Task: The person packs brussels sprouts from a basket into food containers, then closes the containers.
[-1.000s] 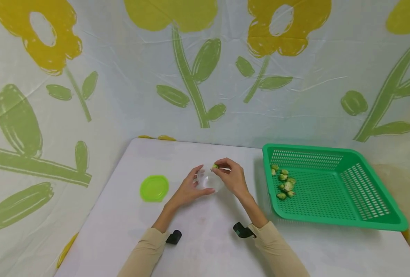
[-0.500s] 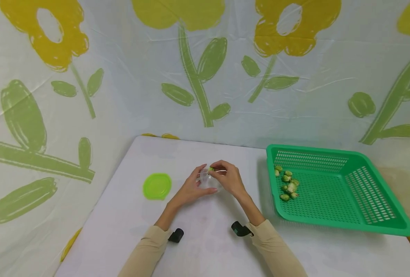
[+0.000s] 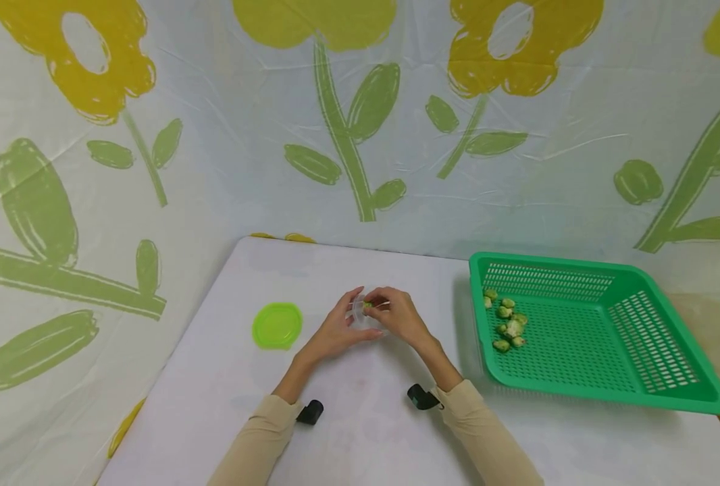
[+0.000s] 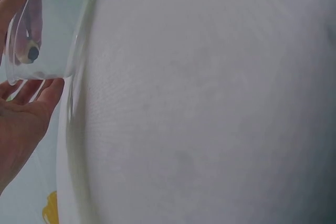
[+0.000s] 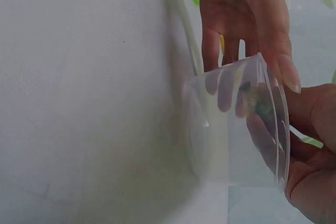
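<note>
In the head view my left hand holds a clear plastic tub on the white table, thumb on the near side and fingers on the far side. My right hand pinches a small Brussels sprout, its fingertips reaching through the tub's mouth. The right wrist view shows the sprout blurred through the clear wall of the tub. In the left wrist view, the sprout shows a dark spot on its cut end. Fingers hide part of the sprout and the tub's rim.
A green plastic basket stands at the right of the table, with several Brussels sprouts along its left side. A bright green lid lies left of the hands. A flower-printed cloth hangs behind the table.
My right hand has moved left and down, carrying the sprout from above the rim into the tub. The left hand keeps its hold on the tub. The head view has shifted slightly.
</note>
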